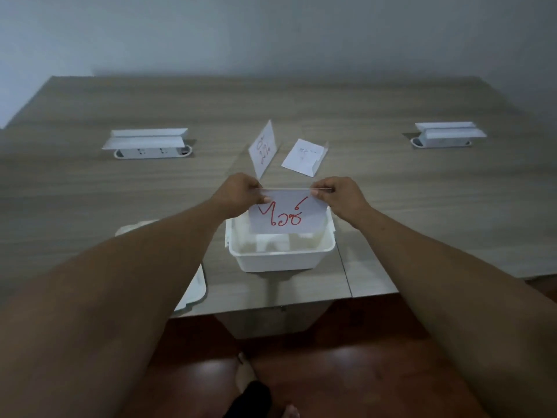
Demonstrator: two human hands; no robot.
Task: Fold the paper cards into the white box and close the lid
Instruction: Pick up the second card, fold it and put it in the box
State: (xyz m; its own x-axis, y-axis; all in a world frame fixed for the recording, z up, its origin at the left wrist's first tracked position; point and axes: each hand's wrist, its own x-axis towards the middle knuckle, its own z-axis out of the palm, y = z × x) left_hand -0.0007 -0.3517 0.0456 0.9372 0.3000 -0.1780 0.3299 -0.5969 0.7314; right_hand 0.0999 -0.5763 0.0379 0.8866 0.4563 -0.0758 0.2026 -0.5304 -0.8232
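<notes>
A white paper card (286,215) with red handwriting hangs folded over the open white box (281,259). My left hand (241,191) pinches its top left corner and my right hand (339,196) pinches its top right corner. The card's lower edge dips inside the box. Two more cards lie farther back on the table: one standing tilted (262,147), one folded and lying flat (305,156). The white lid (193,285) lies left of the box, mostly hidden under my left forearm.
The wooden table (391,206) carries two raised white socket flaps, at back left (147,140) and back right (449,132). The table's near edge runs just below the box. Dark red floor and my feet show beneath.
</notes>
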